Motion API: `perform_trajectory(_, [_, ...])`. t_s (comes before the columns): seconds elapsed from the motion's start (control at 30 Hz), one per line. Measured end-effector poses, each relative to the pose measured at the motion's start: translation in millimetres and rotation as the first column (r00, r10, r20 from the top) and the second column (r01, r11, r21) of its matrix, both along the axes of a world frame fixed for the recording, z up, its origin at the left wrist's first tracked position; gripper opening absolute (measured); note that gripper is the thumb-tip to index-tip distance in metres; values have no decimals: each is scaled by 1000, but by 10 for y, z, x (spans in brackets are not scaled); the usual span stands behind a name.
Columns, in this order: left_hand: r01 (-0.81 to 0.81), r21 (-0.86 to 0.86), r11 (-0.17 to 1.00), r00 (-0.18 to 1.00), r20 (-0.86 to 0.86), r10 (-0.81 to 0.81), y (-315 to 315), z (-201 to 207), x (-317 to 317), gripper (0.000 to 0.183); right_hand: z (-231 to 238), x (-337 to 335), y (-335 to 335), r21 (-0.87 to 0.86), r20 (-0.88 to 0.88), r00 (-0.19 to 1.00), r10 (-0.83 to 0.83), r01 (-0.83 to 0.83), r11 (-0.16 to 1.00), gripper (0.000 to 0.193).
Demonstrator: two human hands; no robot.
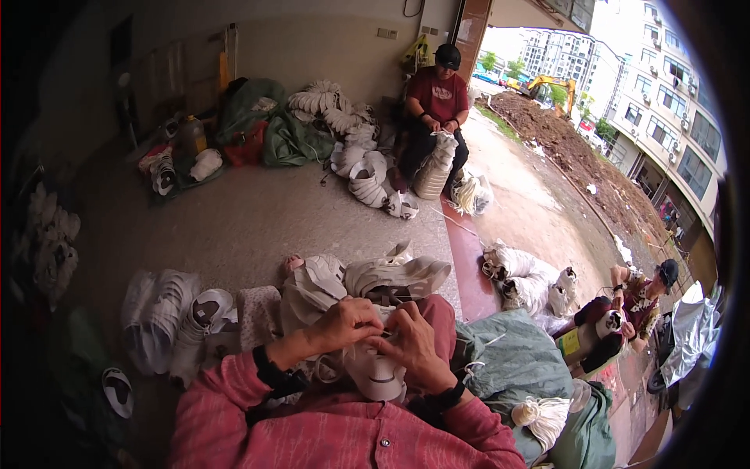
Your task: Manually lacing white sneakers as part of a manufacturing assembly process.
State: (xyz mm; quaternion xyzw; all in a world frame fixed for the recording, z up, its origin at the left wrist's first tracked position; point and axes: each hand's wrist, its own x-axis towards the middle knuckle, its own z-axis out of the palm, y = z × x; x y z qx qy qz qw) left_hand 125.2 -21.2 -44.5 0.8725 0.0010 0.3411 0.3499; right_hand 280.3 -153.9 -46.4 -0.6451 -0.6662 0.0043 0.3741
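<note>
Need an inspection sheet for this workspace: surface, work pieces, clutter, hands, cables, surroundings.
Surface: speckled grey floor; the work itself sits at the lap.
Work pieces: a white shoe upper under both hands; more pale uppers just beyond.
Clutter: nested uppers at left; green sack and cream lace bundle at right.
Hands: left hand and right hand close together, fingers bent; exact grip unclear.
Cables: dark loop high on the wall, possibly a cable.
Surroundings: two seated co-workers, one by the wall, one at right; yellow excavator outside.
</note>
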Motion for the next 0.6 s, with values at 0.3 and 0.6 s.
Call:
perform_trajectory(0.3, [1, 3, 1000, 996, -85, -1, -10, 64, 21, 9, -11, 7, -29, -34, -43, 998, -37, 36, 999, 45])
perform_trajectory(0.6, [45, -33, 998, 993, -107, -48, -25, 54, 54, 12, -71, 25, -72, 88, -81, 997, -11, 18, 996, 44])
